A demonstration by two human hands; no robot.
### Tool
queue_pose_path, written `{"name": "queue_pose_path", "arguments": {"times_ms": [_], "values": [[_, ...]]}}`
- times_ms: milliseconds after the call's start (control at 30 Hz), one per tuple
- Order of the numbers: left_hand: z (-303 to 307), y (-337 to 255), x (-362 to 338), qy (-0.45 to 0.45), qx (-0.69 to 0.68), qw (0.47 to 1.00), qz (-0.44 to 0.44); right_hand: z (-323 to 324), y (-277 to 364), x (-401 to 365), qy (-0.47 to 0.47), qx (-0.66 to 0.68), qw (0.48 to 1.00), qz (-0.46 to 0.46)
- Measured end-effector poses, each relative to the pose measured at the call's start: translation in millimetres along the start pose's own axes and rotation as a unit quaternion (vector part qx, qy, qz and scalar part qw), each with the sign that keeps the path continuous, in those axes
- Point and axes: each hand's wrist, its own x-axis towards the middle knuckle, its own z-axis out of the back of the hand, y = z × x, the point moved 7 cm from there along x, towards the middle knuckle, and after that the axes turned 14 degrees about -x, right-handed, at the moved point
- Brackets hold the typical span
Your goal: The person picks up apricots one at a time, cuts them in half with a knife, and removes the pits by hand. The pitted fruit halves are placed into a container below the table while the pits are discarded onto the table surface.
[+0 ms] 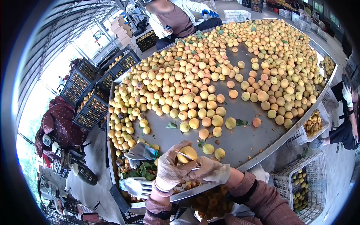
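Observation:
Both my hands wear pale, soiled gloves and meet over the near edge of a metal table. Held in my left hand is a yellow-orange fruit, its fingers curled round it. My right hand is closed on a thin metal tool that touches the fruit; its exact shape is partly hidden by the fingers. Loose yellow fruits lie just beyond my hands. Grey gloves and a white glove lie to the left, beside green leaves.
A large spread of fruit covers much of the table. A person sits at the far side, another person is at the right. Crates of fruit stand left, a white crate lower right. Cut fruit sits below the table edge.

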Motion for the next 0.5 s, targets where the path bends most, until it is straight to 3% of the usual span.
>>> {"name": "queue_pose_path", "arguments": {"times_ms": [67, 133, 167, 200, 233, 267, 300, 333, 367, 433, 500], "values": [[8.6, 7.1, 0.9, -0.005, -0.024, 1.000, -0.008, 5.7, -15.7, 0.8, -0.001, 0.049, 0.999, -0.022], [29.0, 7.0, 0.7, -0.108, -0.218, 0.969, -0.037, 12.2, -15.9, -4.4, -0.003, 0.099, 0.994, -0.044], [36.8, 11.1, -3.8, -0.133, -0.240, 0.961, 0.029, 29.4, -3.6, -10.5, -0.078, 0.030, 0.996, 0.002], [41.0, 18.0, -4.6, -0.136, -0.241, 0.960, 0.028, 42.2, 9.1, -15.6, -0.151, -0.040, 0.987, 0.047], [43.7, 18.5, -2.5, -0.110, -0.044, 0.993, -0.030, 49.7, -4.9, -13.0, -0.200, 0.073, 0.977, 0.013], [38.6, 17.4, -0.7, -0.074, 0.155, 0.982, -0.084, 48.6, -6.3, -10.0, -0.203, 0.074, 0.976, 0.012], [26.5, 15.5, -1.1, -0.043, 0.208, 0.972, -0.098, 46.2, -6.9, -6.9, -0.213, 0.037, 0.976, 0.004], [11.9, 15.1, -4.3, -0.039, 0.142, 0.988, -0.050, 44.4, -8.4, -4.4, -0.221, -0.001, 0.975, -0.006], [-3.1, 3.1, -5.3, -0.011, 0.195, 0.977, -0.086, 44.8, -4.6, -1.7, -0.244, -0.107, 0.962, 0.061], [-13.0, 0.4, -5.4, 0.016, 0.245, 0.962, -0.122, 49.5, -7.3, 2.4, -0.222, -0.124, 0.964, 0.078], [-8.7, 13.0, -6.7, 0.036, 0.180, 0.978, -0.096, 47.9, -4.2, 9.6, -0.181, -0.162, 0.966, 0.090]]}}
